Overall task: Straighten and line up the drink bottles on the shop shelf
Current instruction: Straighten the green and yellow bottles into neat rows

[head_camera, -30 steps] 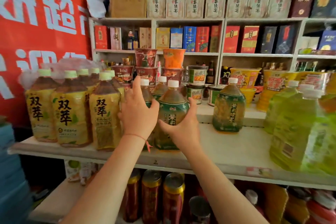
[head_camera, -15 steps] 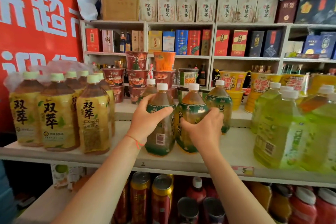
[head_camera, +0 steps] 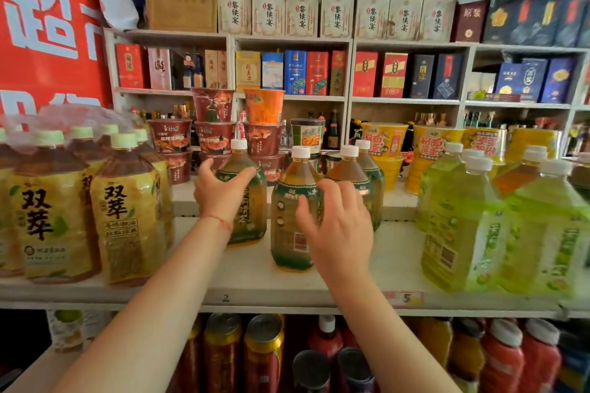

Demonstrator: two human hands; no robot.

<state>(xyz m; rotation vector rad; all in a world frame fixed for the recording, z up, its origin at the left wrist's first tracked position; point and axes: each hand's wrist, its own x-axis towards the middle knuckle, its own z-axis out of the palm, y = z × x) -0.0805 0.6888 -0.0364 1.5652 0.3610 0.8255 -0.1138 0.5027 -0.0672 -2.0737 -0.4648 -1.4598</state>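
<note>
Several green-label tea bottles with white caps stand mid-shelf. My left hand point(head_camera: 220, 193) is wrapped around the shoulder of the rear left one point(head_camera: 253, 204), which stands upright. The front bottle point(head_camera: 287, 233) stands alone nearer the shelf edge. My right hand point(head_camera: 340, 228) hovers at its right side with fingers spread, the thumb at its label; it grips nothing. Two more of these bottles point(head_camera: 349, 174) stand close behind my right hand, partly hidden by it.
Yellow-label tea bottles point(head_camera: 127, 210) crowd the shelf's left, big pale-green bottles point(head_camera: 459, 217) its right. Noodle cups point(head_camera: 214, 134) are stacked on a raised step behind. The shelf's front lip point(head_camera: 287, 300) carries price tags. Cans and red bottles point(head_camera: 261, 354) fill the shelf below.
My right hand has let go of its bottle and opened. My left hand has shifted from the front bottle to one further back on the left.
</note>
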